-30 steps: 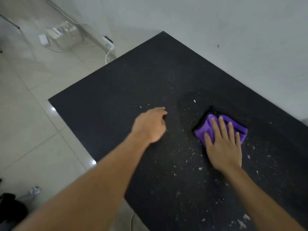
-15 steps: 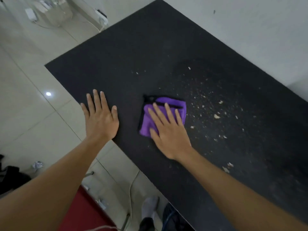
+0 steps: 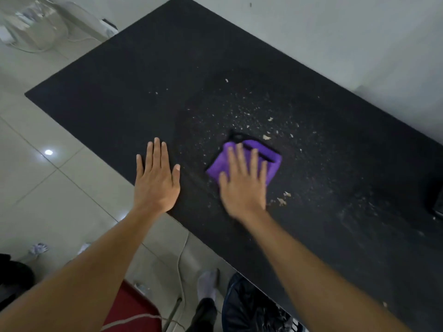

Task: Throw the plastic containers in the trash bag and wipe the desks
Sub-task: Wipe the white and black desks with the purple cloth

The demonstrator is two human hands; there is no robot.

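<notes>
Both hands lie flat on the black desk (image 3: 143, 75): left hand (image 3: 157, 180) near its front edge, right hand (image 3: 243, 188) pressing the purple cloth (image 3: 269, 161) with straight fingers among pale crumbs (image 3: 267, 137).

Both arms were bare along all that showed, the left forearm (image 3: 84, 271) and the right forearm (image 3: 323, 271) alike, down to the left hand (image 3: 157, 185) and the right hand (image 3: 243, 188). Lower down, one foot wore a pale grey sock (image 3: 207, 285) under a dark trouser leg (image 3: 203, 312) — black, as far as the dim light showed.

Pale floor tiles (image 3: 79, 202) catch a bright glare (image 3: 48, 152); the wall (image 3: 335, 32) is white.
</notes>
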